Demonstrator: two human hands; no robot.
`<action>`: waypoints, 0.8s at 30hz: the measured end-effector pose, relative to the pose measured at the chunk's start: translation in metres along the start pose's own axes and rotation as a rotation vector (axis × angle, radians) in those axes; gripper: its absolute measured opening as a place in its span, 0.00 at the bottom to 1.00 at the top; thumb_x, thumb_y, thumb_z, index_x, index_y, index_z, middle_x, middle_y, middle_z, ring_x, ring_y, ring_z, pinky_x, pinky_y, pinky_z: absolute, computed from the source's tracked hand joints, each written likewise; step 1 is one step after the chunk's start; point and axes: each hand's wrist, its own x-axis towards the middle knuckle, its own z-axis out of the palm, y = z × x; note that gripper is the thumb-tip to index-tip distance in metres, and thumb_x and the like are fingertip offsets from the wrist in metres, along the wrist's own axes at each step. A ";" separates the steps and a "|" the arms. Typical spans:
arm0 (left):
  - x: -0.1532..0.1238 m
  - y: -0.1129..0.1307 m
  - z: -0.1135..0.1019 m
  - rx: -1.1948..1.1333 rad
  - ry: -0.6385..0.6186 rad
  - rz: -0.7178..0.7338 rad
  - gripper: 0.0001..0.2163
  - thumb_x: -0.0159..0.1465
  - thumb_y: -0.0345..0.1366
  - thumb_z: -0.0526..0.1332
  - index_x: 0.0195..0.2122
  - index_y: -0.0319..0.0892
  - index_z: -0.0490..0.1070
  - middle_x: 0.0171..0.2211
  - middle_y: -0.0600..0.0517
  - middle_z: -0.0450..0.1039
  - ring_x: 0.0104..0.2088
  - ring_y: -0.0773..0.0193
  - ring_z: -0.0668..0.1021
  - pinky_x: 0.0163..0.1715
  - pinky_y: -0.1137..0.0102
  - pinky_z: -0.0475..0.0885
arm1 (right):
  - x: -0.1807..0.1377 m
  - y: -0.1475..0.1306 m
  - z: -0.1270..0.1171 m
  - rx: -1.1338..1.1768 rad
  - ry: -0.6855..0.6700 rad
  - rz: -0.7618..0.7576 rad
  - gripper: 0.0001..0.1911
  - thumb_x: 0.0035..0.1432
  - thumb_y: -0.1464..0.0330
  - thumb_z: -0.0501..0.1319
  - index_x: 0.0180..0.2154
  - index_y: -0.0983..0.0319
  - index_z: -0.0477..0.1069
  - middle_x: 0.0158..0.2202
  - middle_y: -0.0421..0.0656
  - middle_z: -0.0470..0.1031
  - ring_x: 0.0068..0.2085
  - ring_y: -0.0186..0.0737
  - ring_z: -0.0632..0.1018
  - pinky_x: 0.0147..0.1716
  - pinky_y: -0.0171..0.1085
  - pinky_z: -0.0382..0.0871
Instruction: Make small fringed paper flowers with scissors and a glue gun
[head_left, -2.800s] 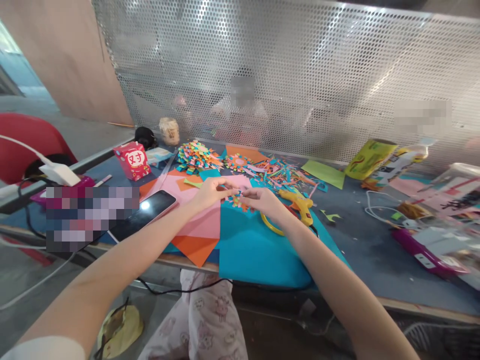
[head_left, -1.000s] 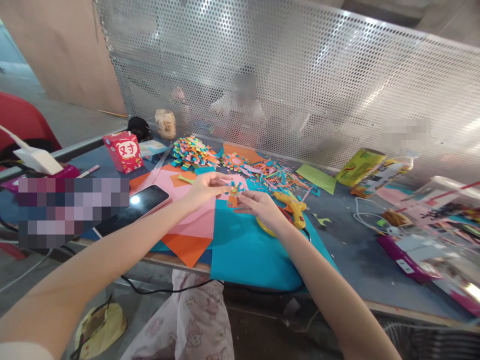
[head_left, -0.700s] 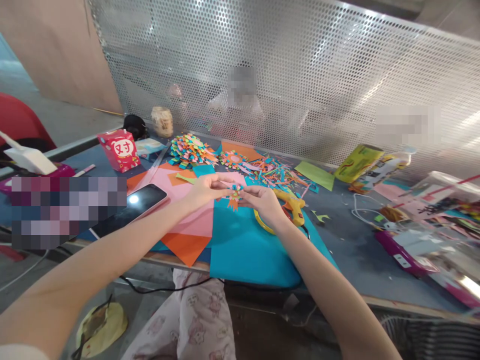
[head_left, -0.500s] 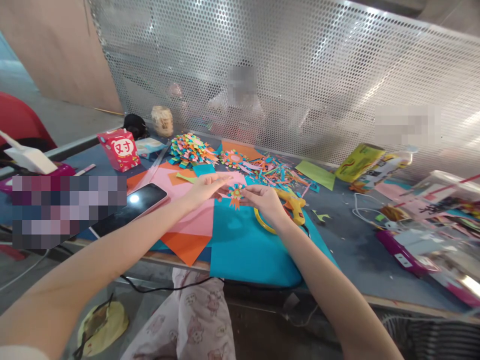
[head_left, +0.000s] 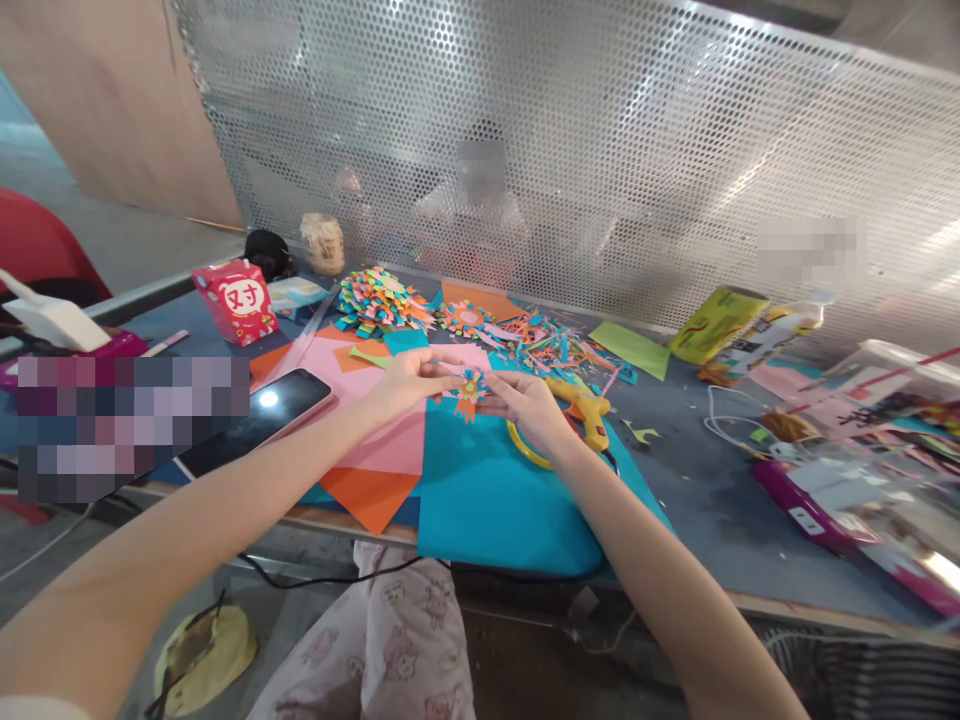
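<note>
Between my two hands is a small paper flower (head_left: 470,387) with blue, pink and yellow layers and orange fringed strips hanging from it. My left hand (head_left: 421,375) pinches its left edge, and my right hand (head_left: 521,402) grips the right edge. Under them lie a blue paper sheet (head_left: 495,505) and a pink sheet (head_left: 382,435). A yellow glue gun (head_left: 592,412) rests on the table beside my right hand, with a yellow ring of tape (head_left: 525,455) partly hidden by that hand.
Behind my hands are a heap of fringed paper flowers (head_left: 382,300) and loose paper strips (head_left: 551,340). A phone (head_left: 259,420) and a red box (head_left: 236,300) sit left. A yellow packet (head_left: 716,325) and a purple-edged case (head_left: 817,515) stand right. A perforated metal screen (head_left: 570,150) rises behind.
My left thumb and fingers have closed in on the flower's left edge. My right hand stays on its right side, and the view has shifted slightly.
</note>
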 end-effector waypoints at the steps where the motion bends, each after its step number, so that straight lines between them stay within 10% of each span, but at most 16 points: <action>1: -0.001 0.001 0.000 0.005 0.002 -0.006 0.21 0.45 0.39 0.75 0.39 0.36 0.75 0.24 0.52 0.77 0.22 0.70 0.75 0.25 0.73 0.68 | 0.000 0.000 0.000 0.000 0.000 -0.001 0.24 0.33 0.53 0.75 0.30 0.61 0.77 0.30 0.43 0.82 0.32 0.44 0.82 0.36 0.42 0.79; 10: -0.002 0.005 0.005 -0.032 0.010 -0.057 0.17 0.55 0.46 0.68 0.38 0.36 0.75 0.27 0.50 0.77 0.26 0.68 0.77 0.25 0.74 0.70 | 0.001 0.003 -0.001 0.002 0.032 -0.005 0.21 0.31 0.59 0.77 0.27 0.62 0.75 0.27 0.40 0.81 0.28 0.41 0.81 0.35 0.42 0.80; 24: 0.001 -0.004 0.000 0.028 -0.019 0.002 0.23 0.44 0.43 0.75 0.39 0.38 0.73 0.27 0.52 0.77 0.24 0.69 0.75 0.24 0.74 0.68 | -0.001 0.004 0.003 0.036 -0.032 0.024 0.22 0.29 0.56 0.77 0.27 0.60 0.75 0.27 0.41 0.81 0.29 0.43 0.82 0.34 0.43 0.80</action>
